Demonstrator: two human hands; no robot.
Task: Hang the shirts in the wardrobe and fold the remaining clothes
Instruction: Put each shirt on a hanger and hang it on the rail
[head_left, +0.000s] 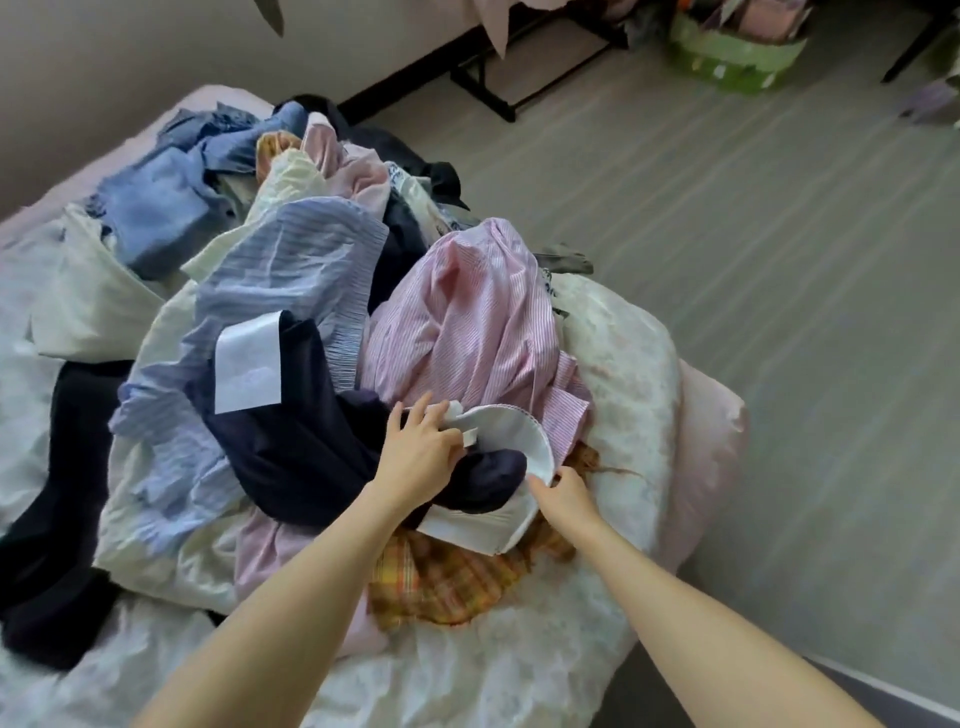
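On the bed (613, 332), near its corner, lies a heap of loose clothes, and both of the person's bare arms reach into it. The left hand (423, 452) has its fingers curled round one end of a white collar (511, 431) that belongs to a navy garment (306, 447); the right hand (566, 491) pinches the collar's other end between thumb and fingers — so the white band arcs between the two hands. A white cuff (248, 366) of the same dark cloth stands up further left. Just behind the hands rests a pink striped shirt (467, 322), bunched high, and beside it to the left a blue striped shirt (291, 260) spreads over cream cloth. Under the collar, toward the person, a yellow and orange plaid piece (447, 582) lies flat on the white quilt. More blue garments (166, 208) are piled at the far end of the bed by the wall, and another dark piece (47, 545) trails off at the left. Across the grey floor (779, 260) stands a green basket (737, 57) — well apart from the bed — with the black feet of a rack (483, 88) beside it.
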